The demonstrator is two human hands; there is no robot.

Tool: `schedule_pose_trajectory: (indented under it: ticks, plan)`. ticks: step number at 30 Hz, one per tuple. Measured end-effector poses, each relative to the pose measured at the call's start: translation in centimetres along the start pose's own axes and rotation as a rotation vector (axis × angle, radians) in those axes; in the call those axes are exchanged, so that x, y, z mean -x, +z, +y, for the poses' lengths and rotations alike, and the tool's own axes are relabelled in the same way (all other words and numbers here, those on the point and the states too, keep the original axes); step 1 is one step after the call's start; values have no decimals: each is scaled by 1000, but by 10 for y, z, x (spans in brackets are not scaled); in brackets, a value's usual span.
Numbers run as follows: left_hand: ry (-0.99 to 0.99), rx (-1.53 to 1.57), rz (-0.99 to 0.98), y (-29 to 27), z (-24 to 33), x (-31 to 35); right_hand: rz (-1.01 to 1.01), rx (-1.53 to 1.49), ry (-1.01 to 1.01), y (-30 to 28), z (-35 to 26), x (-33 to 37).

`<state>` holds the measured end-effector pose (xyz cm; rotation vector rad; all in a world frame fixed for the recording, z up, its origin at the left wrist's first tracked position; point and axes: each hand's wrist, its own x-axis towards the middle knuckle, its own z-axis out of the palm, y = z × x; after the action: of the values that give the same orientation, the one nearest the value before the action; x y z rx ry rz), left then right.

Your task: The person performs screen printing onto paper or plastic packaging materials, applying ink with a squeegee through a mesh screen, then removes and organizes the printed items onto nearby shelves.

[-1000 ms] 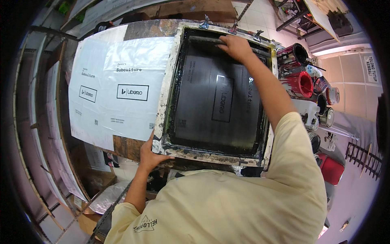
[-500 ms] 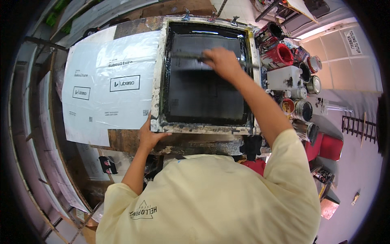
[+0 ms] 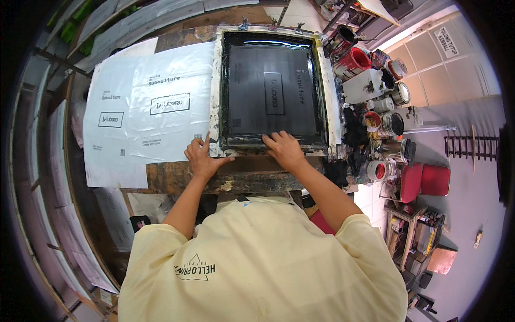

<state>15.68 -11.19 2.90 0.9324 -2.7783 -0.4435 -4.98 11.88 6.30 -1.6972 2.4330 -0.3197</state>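
A screen printing frame [image 3: 215,96] with dark, inky mesh lies on the worktable, hinged along its far edge. My right hand [image 3: 285,150] is closed at the frame's near side, round a dark squeegee [image 3: 247,141] that blends into the black ink there. Beside the near left corner rests my left hand [image 3: 201,160], thumb and forefinger stretched apart along the frame's sides. Left of the frame is a printed white plastic sheet [image 3: 171,126], its right edge close to my left fingers. Dark lettering and a boxed logo show through the mesh.
Paint cans, a red tub [image 3: 357,58] and a white jerrycan [image 3: 362,87] crowd the table's right side. Black rags [image 3: 337,170] hang by the near right edge. Drying racks [image 3: 61,155] with sheets stand at the left. A red chair [image 3: 434,180] is farther right.
My right hand has drawn the squeegee from the far part of the mesh to the near edge. The lettering in the mesh now shows more clearly. My left hand stays at the corner.
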Motion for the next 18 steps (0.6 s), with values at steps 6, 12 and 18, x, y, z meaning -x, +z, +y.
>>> schedule_pose_trajectory:
  ticks: [6, 12, 18]
  plan:
    - [-11, -21, -49, 9, -3, -3, -10, 42, -16, 16, 8, -5]
    - [59, 4, 38, 15, -7, -3, 32, 52, -46, 27, 23, -23]
    - [-29, 44, -80, 9, -4, -5, 40, 75, -51, 17, 104, -147]
